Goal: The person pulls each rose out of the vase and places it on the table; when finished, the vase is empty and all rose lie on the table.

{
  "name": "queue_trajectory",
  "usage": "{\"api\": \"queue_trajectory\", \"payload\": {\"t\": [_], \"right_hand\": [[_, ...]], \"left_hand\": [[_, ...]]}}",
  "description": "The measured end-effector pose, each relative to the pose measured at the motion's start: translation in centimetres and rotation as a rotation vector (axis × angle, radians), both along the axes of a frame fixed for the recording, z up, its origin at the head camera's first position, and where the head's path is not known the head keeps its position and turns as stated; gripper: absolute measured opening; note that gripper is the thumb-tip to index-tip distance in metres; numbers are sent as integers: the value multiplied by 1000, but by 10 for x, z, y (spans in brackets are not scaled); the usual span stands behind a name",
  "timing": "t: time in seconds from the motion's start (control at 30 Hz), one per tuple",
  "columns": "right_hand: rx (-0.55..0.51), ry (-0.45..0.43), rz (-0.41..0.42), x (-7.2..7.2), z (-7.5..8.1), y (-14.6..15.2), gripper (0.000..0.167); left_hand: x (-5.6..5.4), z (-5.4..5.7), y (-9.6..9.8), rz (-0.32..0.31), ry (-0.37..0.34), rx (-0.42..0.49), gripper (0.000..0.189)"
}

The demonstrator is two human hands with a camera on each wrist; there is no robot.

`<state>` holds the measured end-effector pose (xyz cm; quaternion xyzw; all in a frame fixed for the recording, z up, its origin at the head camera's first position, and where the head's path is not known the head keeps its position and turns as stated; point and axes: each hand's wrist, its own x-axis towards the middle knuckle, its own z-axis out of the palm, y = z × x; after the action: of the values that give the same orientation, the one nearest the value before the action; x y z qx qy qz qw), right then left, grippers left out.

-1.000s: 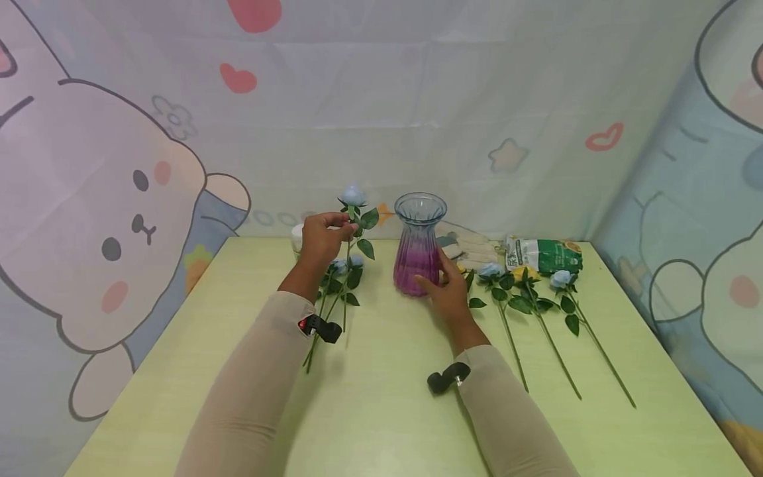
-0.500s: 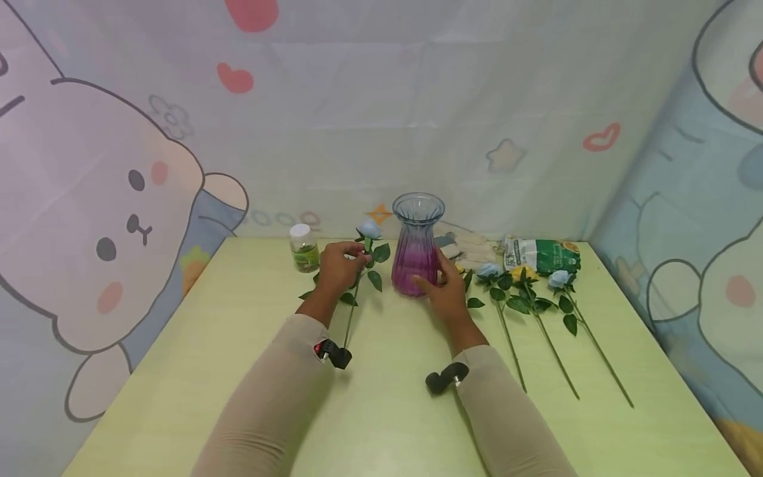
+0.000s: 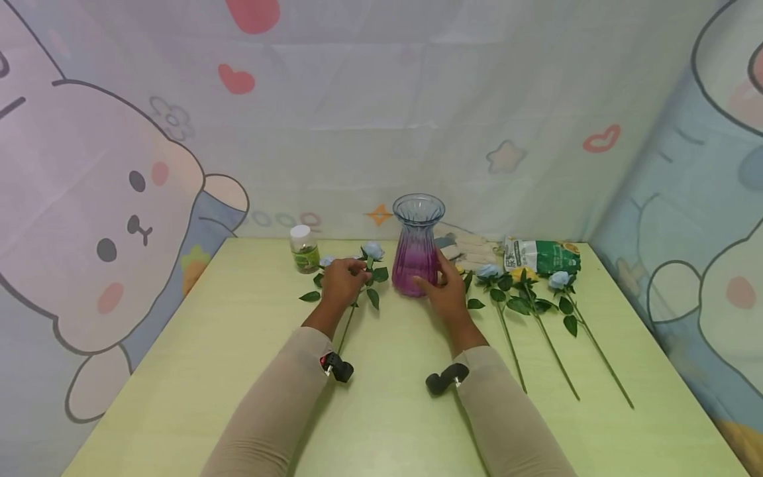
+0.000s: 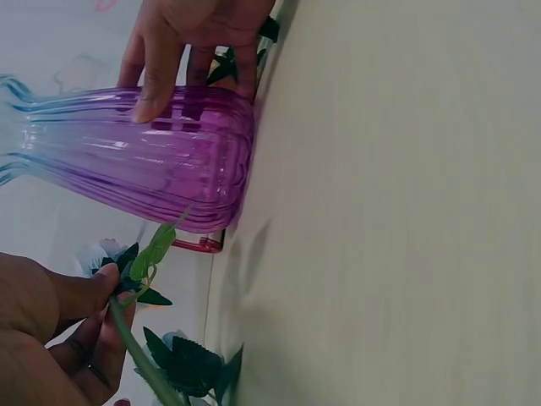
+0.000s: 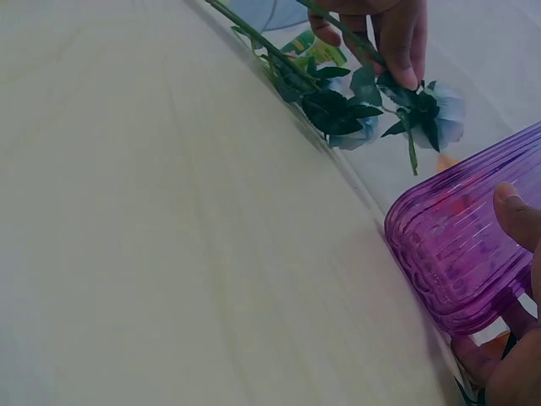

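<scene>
My left hand [image 3: 342, 285] pinches an artificial blue rose [image 3: 373, 251] by its green stem, just below the bloom. In the left wrist view the thumb and fingertips meet on that stem [image 4: 139, 355]. More blue roses lie on the table beneath this hand, and one bloom [image 5: 355, 134] shows in the right wrist view. A ribbed glass vase [image 3: 414, 258], blue at the mouth and purple at the base, stands upright just right of the held rose. My right hand [image 3: 448, 291] grips its lower right side, thumb in front and fingers behind.
Blue and yellow roses [image 3: 560, 279] lie in a row to the right, stems toward me. Behind them are a green-and-white packet [image 3: 542, 256] and a pale glove [image 3: 471, 248]. A white-capped jar [image 3: 305, 250] stands at the back left, near the printed cloth backdrop [image 3: 357, 132].
My left hand has moved right and down with the blue rose, lowering its bloom beside the vase. The jar behind has come fully into view. The right hand stays on the vase.
</scene>
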<state>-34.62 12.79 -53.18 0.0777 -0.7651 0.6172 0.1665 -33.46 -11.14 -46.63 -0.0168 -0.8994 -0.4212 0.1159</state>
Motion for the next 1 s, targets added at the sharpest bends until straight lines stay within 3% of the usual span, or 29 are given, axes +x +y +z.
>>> {"api": "queue_trajectory", "payload": {"t": [0.47,0.87,1.0], "right_hand": [[8,-17,3,2,1,-1,88],[17,-28,0,4,3,-1,88],[25,-33,0,5,4,-1,88]], "left_hand": [[1,-16,5,8,-26,-49,26],[-2,-29,-1,4,-17,95,25],[-2,-32,0,47,-2,101,22]]}}
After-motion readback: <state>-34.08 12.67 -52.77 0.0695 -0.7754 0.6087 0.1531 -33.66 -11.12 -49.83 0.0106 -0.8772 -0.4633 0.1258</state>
